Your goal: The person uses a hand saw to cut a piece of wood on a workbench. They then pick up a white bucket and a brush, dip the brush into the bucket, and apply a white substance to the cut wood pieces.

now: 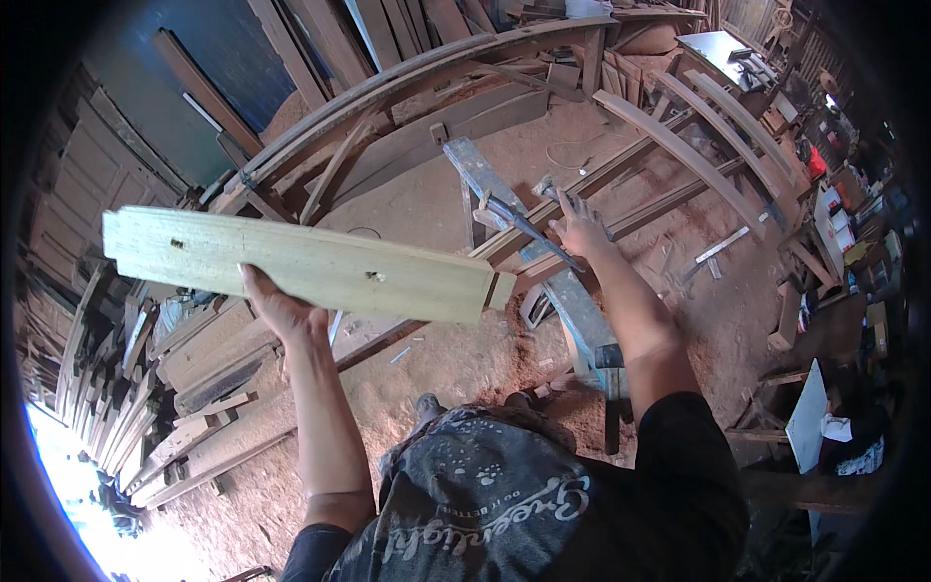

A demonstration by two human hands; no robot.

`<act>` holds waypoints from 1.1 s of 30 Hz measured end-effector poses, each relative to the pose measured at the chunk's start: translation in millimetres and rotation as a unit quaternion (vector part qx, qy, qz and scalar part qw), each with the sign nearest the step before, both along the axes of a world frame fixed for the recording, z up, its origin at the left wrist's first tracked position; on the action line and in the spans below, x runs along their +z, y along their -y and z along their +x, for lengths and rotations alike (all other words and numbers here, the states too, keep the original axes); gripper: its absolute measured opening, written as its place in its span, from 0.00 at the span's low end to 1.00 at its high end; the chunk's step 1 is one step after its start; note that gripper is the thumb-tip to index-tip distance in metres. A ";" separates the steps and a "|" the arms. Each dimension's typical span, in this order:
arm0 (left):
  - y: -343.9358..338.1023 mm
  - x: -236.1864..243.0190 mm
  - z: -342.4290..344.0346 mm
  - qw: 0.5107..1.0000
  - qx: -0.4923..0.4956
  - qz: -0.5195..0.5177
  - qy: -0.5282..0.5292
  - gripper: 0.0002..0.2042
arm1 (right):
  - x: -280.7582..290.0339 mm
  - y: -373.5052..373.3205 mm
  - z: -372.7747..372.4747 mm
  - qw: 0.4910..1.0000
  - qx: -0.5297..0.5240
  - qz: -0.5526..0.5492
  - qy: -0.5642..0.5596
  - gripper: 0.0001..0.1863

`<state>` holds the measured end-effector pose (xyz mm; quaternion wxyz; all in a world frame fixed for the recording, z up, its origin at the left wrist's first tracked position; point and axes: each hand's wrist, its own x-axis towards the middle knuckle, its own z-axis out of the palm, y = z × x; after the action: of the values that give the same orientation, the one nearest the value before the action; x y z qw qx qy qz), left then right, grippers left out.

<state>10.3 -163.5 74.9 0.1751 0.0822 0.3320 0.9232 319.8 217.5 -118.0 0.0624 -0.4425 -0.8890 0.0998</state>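
My left hand grips a pale wooden board by its lower edge, thumb on the near face. Two small dark mortise-like holes show in that face, and the board's right end is stepped. My right hand is stretched over a narrow blue-painted bench, its fingers extended and apart. Close beside it lies a dark metal bar clamp, slanting across the bench; whether the hand touches it I cannot tell. A small handle-like piece sits just beyond the fingertips. At the bench's near end is a dark-handled hammer.
Long timber rails run beyond the bench to the right. A long curved beam spans the back, with planks leaning behind it. Stacked lumber fills the left side. Sawdust covers the floor. Cluttered shelving stands at the right.
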 end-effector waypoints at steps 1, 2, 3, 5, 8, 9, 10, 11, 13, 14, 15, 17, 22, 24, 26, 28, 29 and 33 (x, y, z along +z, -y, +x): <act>-13.3 6.9 10.0 0.999 0.032 -0.029 -0.008 0.29 | 1.5 -0.1 5.1 1.000 0.005 -0.003 0.005 0.46; -20.9 3.2 7.3 0.998 0.027 -0.018 -0.046 0.30 | 3.3 1.2 6.6 1.000 0.013 -0.007 0.005 0.46; -28.6 -0.4 8.3 0.997 0.049 -0.040 -0.052 0.34 | 5.1 2.5 8.5 1.000 0.022 -0.011 0.006 0.46; -40.5 -5.6 5.5 0.993 0.080 -0.026 -0.086 0.35 | 7.3 9.1 14.0 1.000 0.002 -0.001 0.002 0.45; -44.4 -14.6 5.1 0.994 0.043 -0.010 -0.105 0.35 | 1.5 9.0 31.2 0.997 -0.028 0.027 -0.062 0.44; -46.0 -13.9 7.8 0.996 0.027 0.003 -0.089 0.35 | -3.4 6.8 37.7 0.994 -0.039 0.039 -0.093 0.44; -43.9 -16.4 6.2 0.995 0.027 0.004 -0.098 0.35 | -3.7 12.5 38.8 0.985 -0.040 0.069 -0.156 0.40; -42.2 -19.6 4.0 0.994 0.027 0.004 -0.107 0.35 | -3.0 17.2 40.0 0.978 -0.035 0.073 -0.194 0.39; -37.7 -22.2 5.9 0.992 0.036 -0.008 -0.119 0.35 | 2.0 26.1 43.9 0.959 -0.029 0.082 -0.269 0.35; -36.4 -22.2 9.4 0.991 0.046 -0.022 -0.122 0.36 | 4.0 32.7 42.7 0.944 -0.035 0.110 -0.308 0.30; -35.5 -20.8 12.6 0.990 0.055 -0.035 -0.126 0.36 | 7.3 37.4 42.3 0.939 -0.022 0.100 -0.330 0.29; -31.4 -16.3 19.4 0.989 0.062 -0.041 -0.127 0.35 | 24.3 53.4 41.2 0.926 0.006 0.077 -0.369 0.26; -28.9 -28.3 14.4 0.968 0.123 -0.078 -0.202 0.34 | 53.8 106.0 18.5 0.906 0.098 0.045 -0.409 0.19; -28.5 -21.4 18.8 0.967 0.106 -0.093 -0.211 0.35 | 61.5 121.6 10.0 0.896 0.127 0.019 -0.424 0.17; -33.3 -21.1 20.3 0.965 0.085 -0.079 -0.235 0.34 | 57.8 127.7 4.6 0.891 0.139 -0.021 -0.431 0.17; -34.5 -25.4 25.6 0.937 0.090 -0.178 -0.288 0.33 | 50.8 128.9 0.5 0.894 0.143 -0.075 -0.418 0.17; -35.8 -27.1 29.5 0.918 0.093 -0.227 -0.312 0.33 | 47.7 129.7 -1.7 0.897 0.165 -0.105 -0.395 0.17; -74.7 -12.2 90.7 0.872 0.088 -0.274 -0.396 0.21 | 24.1 131.8 -15.7 0.920 0.252 -0.153 -0.259 0.26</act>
<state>101.1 -88.8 62.8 -0.0371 0.3602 0.6190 0.6970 304.1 85.8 -93.9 0.1950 -0.1668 -0.8976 0.3584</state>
